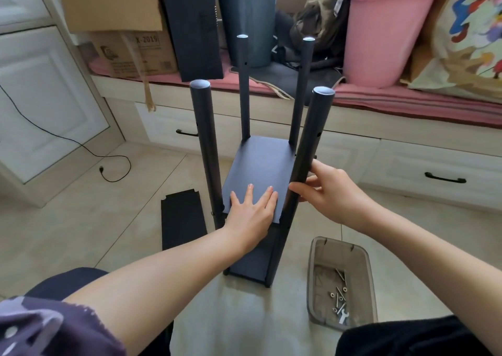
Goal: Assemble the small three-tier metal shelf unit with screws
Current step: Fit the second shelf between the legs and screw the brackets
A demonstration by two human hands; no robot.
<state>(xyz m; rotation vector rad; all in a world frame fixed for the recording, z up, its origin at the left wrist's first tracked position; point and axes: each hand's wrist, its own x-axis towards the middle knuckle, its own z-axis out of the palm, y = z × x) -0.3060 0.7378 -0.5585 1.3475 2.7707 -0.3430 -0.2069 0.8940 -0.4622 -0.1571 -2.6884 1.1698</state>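
Black metal shelf unit stands upright on the floor, likely light but wobbly; left hand presses the middle shelf with flat fingers, right hand grips the near-right post.

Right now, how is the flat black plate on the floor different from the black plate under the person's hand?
The loose plate lies on the floor tiles beside the rack, touched by no hand. The fitted shelf sits raised between four poles, with the left hand pressing flat on it while the right hand holds a pole. Both are flat, black and rectangular.
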